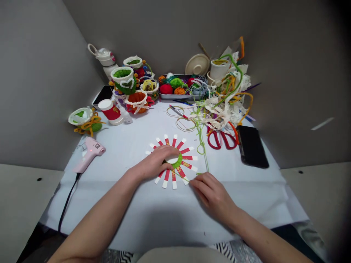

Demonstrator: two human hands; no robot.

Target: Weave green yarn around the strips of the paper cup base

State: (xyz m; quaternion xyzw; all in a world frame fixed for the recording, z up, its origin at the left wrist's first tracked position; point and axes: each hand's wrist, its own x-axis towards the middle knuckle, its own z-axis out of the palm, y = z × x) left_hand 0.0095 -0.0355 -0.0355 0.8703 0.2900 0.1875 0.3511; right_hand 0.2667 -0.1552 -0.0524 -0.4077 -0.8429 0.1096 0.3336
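Note:
A paper cup cut into strips (187, 158) lies splayed like a sun on the table, its strips red with white ends. Green yarn (178, 162) is wound around its white round base. My left hand (158, 160) holds the cup, fingers across the far side of the base and thumb at the near side. At the lower right, my right hand (210, 190) pinches the green strand that runs from the cup. More of this yarn trails from the right hand up towards the pile at the back right.
A pink glue gun (90, 155) with a black cord lies left. Decorated yarn cups (123, 78) and a red-and-white paper cup (111, 111) stand back left. Behind are a tray of yarn balls (181, 96), red-handled scissors (222, 140), a phone (252, 147) and a lace pile (227, 109).

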